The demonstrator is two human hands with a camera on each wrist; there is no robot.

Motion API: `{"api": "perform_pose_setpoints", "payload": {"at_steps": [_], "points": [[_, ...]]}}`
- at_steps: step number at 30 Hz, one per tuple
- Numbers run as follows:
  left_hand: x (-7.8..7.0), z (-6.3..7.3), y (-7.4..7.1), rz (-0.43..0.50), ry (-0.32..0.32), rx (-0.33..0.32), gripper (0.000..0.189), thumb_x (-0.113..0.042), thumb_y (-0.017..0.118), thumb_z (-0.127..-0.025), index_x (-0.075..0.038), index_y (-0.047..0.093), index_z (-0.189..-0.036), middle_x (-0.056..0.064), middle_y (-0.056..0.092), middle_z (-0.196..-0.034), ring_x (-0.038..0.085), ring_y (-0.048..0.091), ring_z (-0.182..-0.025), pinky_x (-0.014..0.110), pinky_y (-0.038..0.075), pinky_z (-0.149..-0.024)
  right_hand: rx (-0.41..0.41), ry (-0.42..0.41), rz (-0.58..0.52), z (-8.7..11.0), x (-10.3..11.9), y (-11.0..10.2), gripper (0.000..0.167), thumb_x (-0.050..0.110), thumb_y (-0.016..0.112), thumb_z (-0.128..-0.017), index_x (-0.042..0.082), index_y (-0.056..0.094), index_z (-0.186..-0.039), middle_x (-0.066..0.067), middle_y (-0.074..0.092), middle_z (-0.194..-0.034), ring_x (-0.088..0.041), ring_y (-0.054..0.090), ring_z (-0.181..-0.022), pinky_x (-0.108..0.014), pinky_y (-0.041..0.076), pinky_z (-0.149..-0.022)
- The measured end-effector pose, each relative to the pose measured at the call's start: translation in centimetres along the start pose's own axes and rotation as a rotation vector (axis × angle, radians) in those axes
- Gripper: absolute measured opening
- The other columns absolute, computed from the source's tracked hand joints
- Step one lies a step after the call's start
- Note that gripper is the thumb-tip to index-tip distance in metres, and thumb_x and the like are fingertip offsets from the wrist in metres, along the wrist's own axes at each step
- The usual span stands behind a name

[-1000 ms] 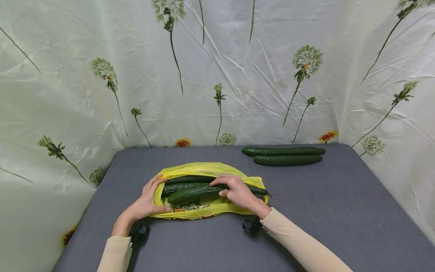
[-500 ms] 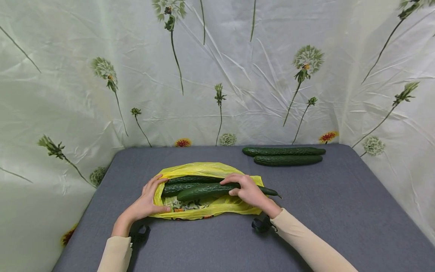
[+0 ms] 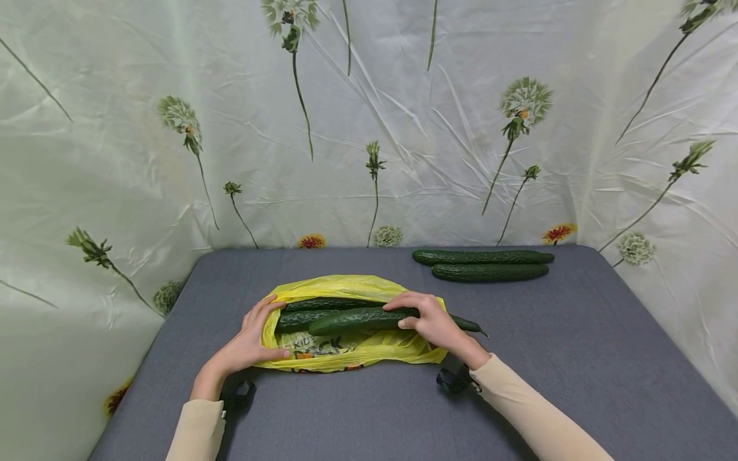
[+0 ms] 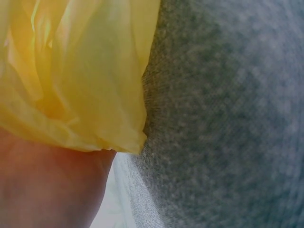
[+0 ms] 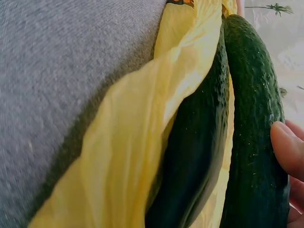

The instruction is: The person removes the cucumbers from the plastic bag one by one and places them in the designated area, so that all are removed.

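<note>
A yellow plastic bag [image 3: 375, 356] lies on its side in the head view, its mouth facing up. At its left end my left hand [image 3: 246, 344] holds the mouth, fingers at the back rim and thumb at the front. My right hand [image 3: 432, 322] grips a dark green cucumber [image 3: 353, 321] from above, over the bag's right part. That cucumber's stem end sticks out past the bag. Behind it, inside the bag, lie other cucumbers [image 3: 325, 303], partly hidden. In the right wrist view, the thumb [image 5: 289, 148] presses on the gripped cucumber [image 5: 254, 90].
Two more cucumbers [image 3: 483, 257] lie side by side at the back right of the grey table [image 3: 576, 358]. A white curtain with a dandelion print [image 3: 438, 186] hangs behind the table and along its sides.
My right hand has moved to the right, drawing the gripped cucumber with it, so more of its stem end shows beyond the bag. My left hand has stayed in place.
</note>
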State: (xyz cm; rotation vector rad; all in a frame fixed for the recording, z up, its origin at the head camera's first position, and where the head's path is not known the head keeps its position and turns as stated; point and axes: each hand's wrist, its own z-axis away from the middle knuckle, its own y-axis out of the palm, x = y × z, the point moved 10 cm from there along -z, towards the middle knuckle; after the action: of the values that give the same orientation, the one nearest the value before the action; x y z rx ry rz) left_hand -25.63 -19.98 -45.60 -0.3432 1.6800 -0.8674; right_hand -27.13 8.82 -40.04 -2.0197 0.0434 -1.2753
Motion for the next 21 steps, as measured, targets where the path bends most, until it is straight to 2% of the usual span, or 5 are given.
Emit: {"api": "perform_pose_setpoints", "payload": {"at_steps": [8, 16, 21], "points": [[-0.1, 0.0, 0.0, 0.005, -0.007, -0.005, 0.090, -0.030, 0.082, -0.073, -0.006, 0.033, -0.144, 0.018, 0.011, -0.154, 0.048, 0.003, -0.136, 0.077, 0.019, -0.090, -0.025, -0.019, -0.003, 0.3, 0.2, -1.1, 0.034, -0.008, 0.065, -0.084, 0.004, 0.069, -0.115, -0.010, 0.064, -0.116, -0.033, 0.050, -0.121, -0.045, 0.044, -0.095], [0.0, 0.0, 0.0, 0.008, -0.020, -0.001, 0.089, -0.030, 0.081, -0.074, -0.007, 0.033, -0.144, 0.017, 0.010, -0.154, 0.048, 0.003, -0.136, 0.078, 0.018, -0.090, -0.062, -0.038, -0.001, 0.6, 0.4, -2.3, 0.033, -0.007, 0.066, -0.083, 0.004, 0.069, -0.114, -0.009, 0.065, -0.115, -0.028, 0.057, -0.112, -0.042, 0.050, -0.085], [0.1, 0.0, 0.1, 0.001, -0.028, -0.002, 0.089, -0.030, 0.081, -0.074, -0.007, 0.033, -0.144, 0.017, 0.010, -0.154, 0.048, 0.003, -0.136, 0.078, 0.018, -0.090, -0.073, -0.037, -0.009, 0.8, 0.2, -3.0, 0.032, -0.006, 0.066, -0.085, 0.004, 0.069, -0.115, -0.009, 0.065, -0.115, -0.027, 0.058, -0.110, -0.042, 0.050, -0.083]]}}
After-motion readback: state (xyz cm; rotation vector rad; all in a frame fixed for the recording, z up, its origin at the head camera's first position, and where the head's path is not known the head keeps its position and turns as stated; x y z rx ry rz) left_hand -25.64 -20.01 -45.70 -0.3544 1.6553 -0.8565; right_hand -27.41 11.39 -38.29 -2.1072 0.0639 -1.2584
